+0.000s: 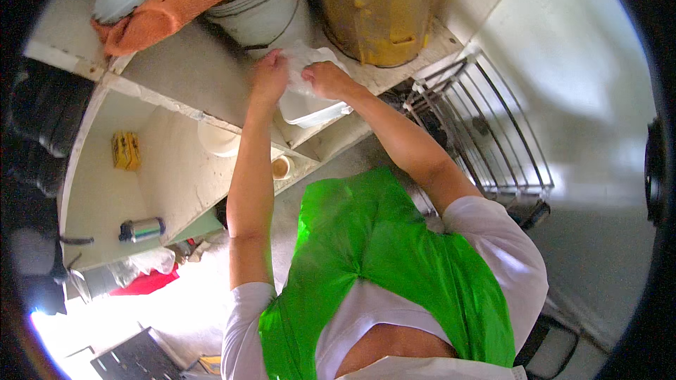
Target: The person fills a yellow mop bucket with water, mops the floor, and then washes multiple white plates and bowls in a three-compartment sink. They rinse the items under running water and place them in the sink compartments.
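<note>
My left hand point(272, 75) and my right hand point(328, 78) each grip a thin clear plastic bag point(303, 71), which is stretched between them. Both hands are closed with bunched plastic at the fingertips. Under the bag sits a shallow white plastic container point(311, 115) near the front edge of the counter. The hands and the bag hide part of this container.
Behind stand a white bucket point(259, 24) and a yellow tub point(377, 21). An orange cloth point(163, 18) lies at the upper left. Shelf compartments below hold a yellow packet point(125, 150), a bowl point(216, 140) and a cup point(282, 168). A metal rack point(491, 121) stands right.
</note>
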Action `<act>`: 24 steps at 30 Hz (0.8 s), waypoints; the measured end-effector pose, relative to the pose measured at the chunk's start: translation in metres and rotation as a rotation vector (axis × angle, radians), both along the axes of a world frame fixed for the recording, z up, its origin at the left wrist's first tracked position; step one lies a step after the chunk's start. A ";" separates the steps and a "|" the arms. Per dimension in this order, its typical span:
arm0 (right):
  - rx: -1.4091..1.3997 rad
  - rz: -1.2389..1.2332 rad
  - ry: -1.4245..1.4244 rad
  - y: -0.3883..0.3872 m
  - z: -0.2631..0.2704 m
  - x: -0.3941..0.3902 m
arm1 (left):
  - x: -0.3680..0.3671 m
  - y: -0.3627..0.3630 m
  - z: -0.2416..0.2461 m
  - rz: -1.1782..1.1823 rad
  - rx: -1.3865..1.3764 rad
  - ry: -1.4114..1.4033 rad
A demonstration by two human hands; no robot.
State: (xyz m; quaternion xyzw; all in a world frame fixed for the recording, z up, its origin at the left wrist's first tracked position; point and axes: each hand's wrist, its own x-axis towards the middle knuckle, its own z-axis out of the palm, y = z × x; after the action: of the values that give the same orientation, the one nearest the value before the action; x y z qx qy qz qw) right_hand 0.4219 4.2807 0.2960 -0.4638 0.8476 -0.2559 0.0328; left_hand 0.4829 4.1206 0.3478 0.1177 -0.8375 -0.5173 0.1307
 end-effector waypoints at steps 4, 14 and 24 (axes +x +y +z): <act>0.304 0.027 0.019 -0.044 -0.082 -0.055 | -0.009 0.004 -0.006 0.008 -0.061 0.191; -0.154 -0.526 -0.623 -0.062 -0.234 -0.086 | 0.034 0.033 0.015 -0.018 -0.128 0.078; 0.404 -0.116 -0.347 -0.058 -0.201 -0.089 | 0.241 0.043 -0.025 0.136 0.289 0.061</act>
State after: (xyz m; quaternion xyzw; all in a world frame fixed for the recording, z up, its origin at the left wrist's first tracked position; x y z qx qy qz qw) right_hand 0.3328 4.2226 0.0946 -0.3476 0.8884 -0.1585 0.2547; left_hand 0.7241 4.1636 0.3228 0.1760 -0.7403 -0.6255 0.1725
